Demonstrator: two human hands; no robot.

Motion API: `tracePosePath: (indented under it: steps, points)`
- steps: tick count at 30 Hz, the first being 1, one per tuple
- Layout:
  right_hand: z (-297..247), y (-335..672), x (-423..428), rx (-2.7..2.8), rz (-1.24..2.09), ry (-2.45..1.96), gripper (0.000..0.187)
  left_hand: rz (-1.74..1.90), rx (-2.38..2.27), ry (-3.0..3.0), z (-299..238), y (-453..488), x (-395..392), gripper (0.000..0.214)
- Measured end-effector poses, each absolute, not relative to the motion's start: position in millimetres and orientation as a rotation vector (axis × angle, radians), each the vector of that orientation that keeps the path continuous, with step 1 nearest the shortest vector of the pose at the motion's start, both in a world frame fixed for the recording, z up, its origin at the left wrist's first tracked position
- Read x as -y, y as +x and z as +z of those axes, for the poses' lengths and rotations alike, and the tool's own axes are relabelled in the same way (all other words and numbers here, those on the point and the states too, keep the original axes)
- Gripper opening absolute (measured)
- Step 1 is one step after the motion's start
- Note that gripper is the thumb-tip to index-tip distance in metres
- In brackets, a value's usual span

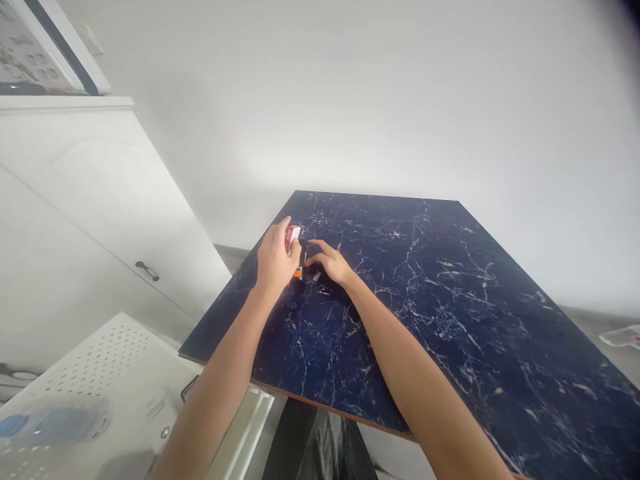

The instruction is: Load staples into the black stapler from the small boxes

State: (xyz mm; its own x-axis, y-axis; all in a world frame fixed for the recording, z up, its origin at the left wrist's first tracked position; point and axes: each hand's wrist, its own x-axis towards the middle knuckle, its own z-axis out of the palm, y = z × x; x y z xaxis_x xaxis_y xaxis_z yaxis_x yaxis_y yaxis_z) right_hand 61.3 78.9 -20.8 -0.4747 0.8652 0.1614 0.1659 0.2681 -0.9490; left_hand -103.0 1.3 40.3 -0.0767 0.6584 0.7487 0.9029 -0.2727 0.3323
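My left hand (pixel 277 259) is curled around a small red-and-white box (pixel 292 235) on the left part of the dark blue marbled table (pixel 410 280). Just below my left thumb, a small dark item with an orange patch (pixel 298 273) shows; my fingers hide much of it. My right hand (pixel 331 261) comes in from the right, thumb and index finger apart, their tips close to the dark item's right side. Whether they touch it I cannot tell. A small pale piece (pixel 317 276) lies on the tabletop below my right thumb.
A white cabinet (pixel 90 220) with a dark handle (pixel 147 271) stands at the left. Below it, a white perforated surface (pixel 107 347) bears a clear bottle with a blue cap (pixel 13 425). A plain wall (pixel 350 93) rises behind the table. Clear plastic (pixel 623 337) lies at far right.
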Motion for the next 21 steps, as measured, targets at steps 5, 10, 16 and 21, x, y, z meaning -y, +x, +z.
tracePosePath:
  steps: [5,10,16,21]
  points:
    - [-26.1,69.1,-92.8,1.243,1.358,-0.835,0.070,-1.161,1.428,-2.280,15.6,-63.8,-1.5,0.036]
    - [-29.5,73.5,-99.1,1.070,1.125,-1.006,0.060,-0.837,1.527,-2.322,9.0,-57.9,-3.8,0.045]
    - [-27.1,65.5,-93.4,1.255,1.029,-1.139,0.043,-0.749,2.168,-1.957,28.8,-100.8,-6.3,0.065]
    - [-27.3,61.9,-86.1,1.613,0.677,-1.292,0.033,-0.707,2.421,-1.931,20.3,-125.3,-21.4,0.060]
